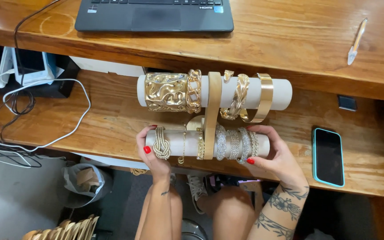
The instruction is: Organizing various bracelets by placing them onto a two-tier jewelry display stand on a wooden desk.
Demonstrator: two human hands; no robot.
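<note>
I grip the lower roll (207,143) of a two-tier bracelet stand (212,113) at the near edge of the wooden shelf (107,118), my left hand (150,151) closed around its left end and my right hand (274,153) around its right. Its long axis runs left to right, parallel to that edge. It is pale, ringed with a knotted gold bracelet (161,143) and glittering bangles (234,143). The upper roll (214,91) carries a wide hammered gold cuff (166,92).

Two-tier varnished brown wooden desk (112,115), even light. Black laptop (154,15) at upper tier's far edge; grey floor (5,195) below left.
</note>
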